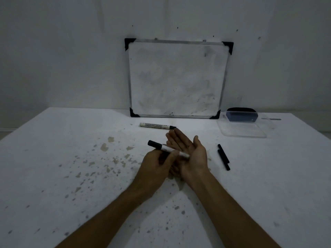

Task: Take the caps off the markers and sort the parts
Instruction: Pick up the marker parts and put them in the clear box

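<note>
My left hand (157, 161) grips a white marker (167, 149) by its barrel, its black cap pointing up and left. My right hand (190, 149) is palm up with fingers spread, and the marker's rear end rests against that palm. Farther back lies a second white marker (155, 125) with no cap, its black tip pointing right. Two black caps (223, 156) lie side by side on the table to the right of my right hand.
A small whiteboard (177, 79) leans against the wall at the back of the white, stained table (71, 158). At the back right is a clear plastic tray (243, 130) and a clear box holding a dark eraser (241, 115).
</note>
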